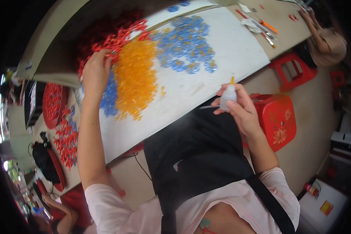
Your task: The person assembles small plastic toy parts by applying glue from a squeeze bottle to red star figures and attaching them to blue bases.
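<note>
My left hand (96,72) reaches to the near edge of a heap of small red pieces (123,37) at the upper left. Its fingers are pinched together, with a small red piece showing at the fingertips. In front of my body, my right hand (243,109) is closed round a small translucent squeeze bottle (229,98) with a yellow tip pointing up. A thin, pointed metal tool (208,107) sticks out leftward from the same hand. On the white board (183,95) lie a band of orange-yellow clear pieces (136,80), blue clear pieces (109,95) and blue-and-yellow assembled pieces (189,43).
At the far right of the table lie an orange-handled cutter (270,27) and brushes. Red stools (279,117) stand to the right; a co-worker (325,45) sits beyond. A red tray (54,105) and more red and blue pieces (67,136) lie on the left.
</note>
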`<action>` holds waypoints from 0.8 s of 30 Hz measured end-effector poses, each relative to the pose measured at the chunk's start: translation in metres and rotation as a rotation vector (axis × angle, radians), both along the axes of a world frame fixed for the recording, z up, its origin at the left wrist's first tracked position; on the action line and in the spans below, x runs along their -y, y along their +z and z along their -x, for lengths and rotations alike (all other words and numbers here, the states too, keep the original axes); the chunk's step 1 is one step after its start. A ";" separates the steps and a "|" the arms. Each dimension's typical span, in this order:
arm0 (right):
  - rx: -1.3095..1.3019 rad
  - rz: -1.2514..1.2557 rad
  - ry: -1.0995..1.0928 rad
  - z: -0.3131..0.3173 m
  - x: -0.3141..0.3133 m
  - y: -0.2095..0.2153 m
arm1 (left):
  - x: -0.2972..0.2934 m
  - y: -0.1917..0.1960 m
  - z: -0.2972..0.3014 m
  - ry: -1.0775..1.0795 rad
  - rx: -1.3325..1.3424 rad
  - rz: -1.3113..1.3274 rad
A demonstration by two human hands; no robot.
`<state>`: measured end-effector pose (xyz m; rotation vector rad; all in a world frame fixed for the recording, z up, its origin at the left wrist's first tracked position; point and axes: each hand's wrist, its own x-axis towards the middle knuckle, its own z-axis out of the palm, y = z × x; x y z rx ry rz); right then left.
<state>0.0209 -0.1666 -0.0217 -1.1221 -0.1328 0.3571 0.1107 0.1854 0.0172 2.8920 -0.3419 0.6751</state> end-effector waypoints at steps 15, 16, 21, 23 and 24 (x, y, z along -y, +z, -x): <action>0.084 -0.049 -0.130 -0.018 0.033 -0.014 | 0.066 -0.005 0.009 -0.028 0.085 0.047; 0.105 -0.043 -0.166 -0.025 0.044 -0.013 | 0.089 -0.006 0.023 -0.078 0.054 0.096; 0.382 0.278 -0.272 -0.088 0.087 0.013 | 0.150 -0.021 0.088 -0.306 -0.155 0.167; 0.414 0.313 -0.303 -0.122 0.107 0.018 | 0.165 -0.034 0.092 -0.305 -0.140 0.180; 0.423 0.380 -0.316 -0.143 0.115 0.019 | 0.170 -0.037 0.091 -0.290 -0.123 0.195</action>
